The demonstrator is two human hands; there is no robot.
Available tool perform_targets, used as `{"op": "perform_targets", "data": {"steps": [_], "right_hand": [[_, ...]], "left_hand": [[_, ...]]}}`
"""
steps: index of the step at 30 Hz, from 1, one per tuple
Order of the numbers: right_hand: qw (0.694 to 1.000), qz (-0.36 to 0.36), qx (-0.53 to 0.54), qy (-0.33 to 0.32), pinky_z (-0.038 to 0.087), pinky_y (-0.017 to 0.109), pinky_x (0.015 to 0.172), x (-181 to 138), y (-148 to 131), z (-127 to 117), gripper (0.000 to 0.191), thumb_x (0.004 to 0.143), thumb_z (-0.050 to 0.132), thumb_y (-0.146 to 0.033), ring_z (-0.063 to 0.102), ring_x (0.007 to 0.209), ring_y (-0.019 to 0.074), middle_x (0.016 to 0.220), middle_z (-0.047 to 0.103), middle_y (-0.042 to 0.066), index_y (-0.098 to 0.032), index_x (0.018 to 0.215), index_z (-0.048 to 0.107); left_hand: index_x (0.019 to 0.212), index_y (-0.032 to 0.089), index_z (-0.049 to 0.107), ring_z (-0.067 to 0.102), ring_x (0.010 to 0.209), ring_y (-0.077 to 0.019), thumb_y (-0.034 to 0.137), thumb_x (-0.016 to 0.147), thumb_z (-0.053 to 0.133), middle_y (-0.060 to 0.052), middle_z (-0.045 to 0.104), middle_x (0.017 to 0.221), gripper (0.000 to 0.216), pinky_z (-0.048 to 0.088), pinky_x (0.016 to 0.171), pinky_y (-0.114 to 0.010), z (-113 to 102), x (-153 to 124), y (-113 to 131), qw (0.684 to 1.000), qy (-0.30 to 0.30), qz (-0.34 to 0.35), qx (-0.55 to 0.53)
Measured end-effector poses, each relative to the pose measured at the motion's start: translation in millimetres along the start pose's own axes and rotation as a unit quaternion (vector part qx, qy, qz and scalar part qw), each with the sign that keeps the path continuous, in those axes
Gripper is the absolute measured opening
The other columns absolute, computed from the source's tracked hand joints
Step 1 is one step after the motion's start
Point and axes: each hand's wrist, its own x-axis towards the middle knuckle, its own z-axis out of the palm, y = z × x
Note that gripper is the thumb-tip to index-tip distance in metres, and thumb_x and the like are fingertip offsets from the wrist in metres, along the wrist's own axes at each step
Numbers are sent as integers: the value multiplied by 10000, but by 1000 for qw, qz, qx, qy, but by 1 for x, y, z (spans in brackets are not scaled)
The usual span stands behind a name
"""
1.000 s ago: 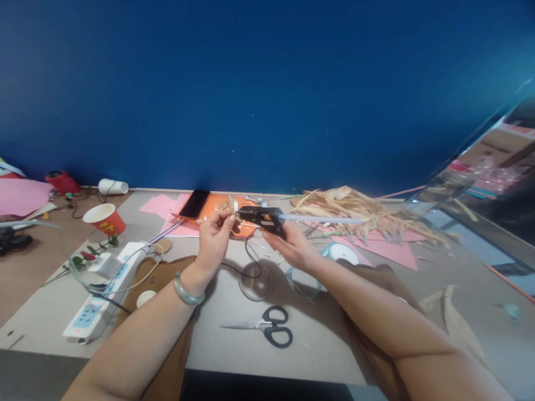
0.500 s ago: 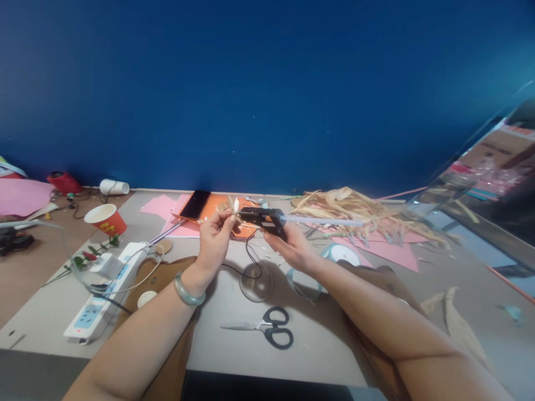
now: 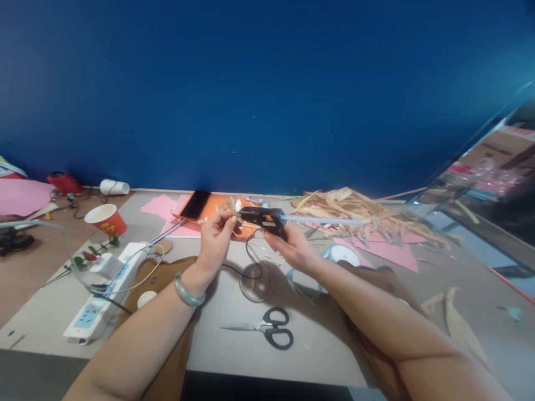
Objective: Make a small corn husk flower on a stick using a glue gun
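Observation:
My right hand (image 3: 289, 243) is wrapped round the handle of a black hot glue gun (image 3: 262, 216). A long translucent glue stick (image 3: 321, 220) juts from its rear, and its nozzle points left. Thumb and fingertips of my left hand (image 3: 217, 234) pinch a small pale piece of dried husk (image 3: 232, 205) right at the nozzle. Whether nozzle and husk touch, I cannot tell. Beneath both hands lies an orange sheet (image 3: 217, 204) with scraps on it. The gun's black cord (image 3: 251, 259) loops down over the table. Scissors (image 3: 267, 327) with black handles lie nearer to me.
Left: a white power strip (image 3: 106, 292), a red paper cup (image 3: 105, 219) and a green sprig (image 3: 94, 252). A phone (image 3: 195, 205) rests on the orange sheet. Dried husks (image 3: 346, 206) are heaped on pink paper (image 3: 393, 252) at right, behind a tape roll (image 3: 340, 254). A blue wall (image 3: 267, 100) stands behind.
The husk piece has turned slightly in my left fingers, and the nozzle has shifted very little against it. Everything else stays where it was.

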Motion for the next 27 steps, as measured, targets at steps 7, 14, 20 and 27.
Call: {"op": "perform_targets", "data": {"steps": [7,14,20,27], "right_hand": [[1000,8,5,-7,309,257,520,-2,1,0,264,874,534,-414,421,542,120,561,469,-26,-179,753,544],[995,-21,83,55,338,265,529,0,9,3,213,856,569,-379,438,532,114,569,487,-32,-170,815,557],[939,92,307,121,427,261,555,7,13,18,214,723,702,-328,531,538,109,651,611,-9,-174,758,559],[892,201,395,89,349,203,444,8,15,23,286,608,811,-305,505,505,79,588,581,-23,-142,735,613]], "left_hand": [[839,157,634,626,558,-99,384,763,707,-11,674,677,250,488,496,-192,0,1,2,1000,8,-6,-2],[820,154,612,625,543,-100,399,747,717,-16,685,688,277,475,471,-194,1,-2,2,999,10,-37,-28],[811,161,617,632,555,-109,389,746,724,-16,687,694,260,486,497,-211,11,-17,3,991,-55,-99,-68],[801,159,643,622,570,-110,356,711,754,-20,688,711,244,484,510,-222,18,-29,9,969,-110,-182,-125]]}}
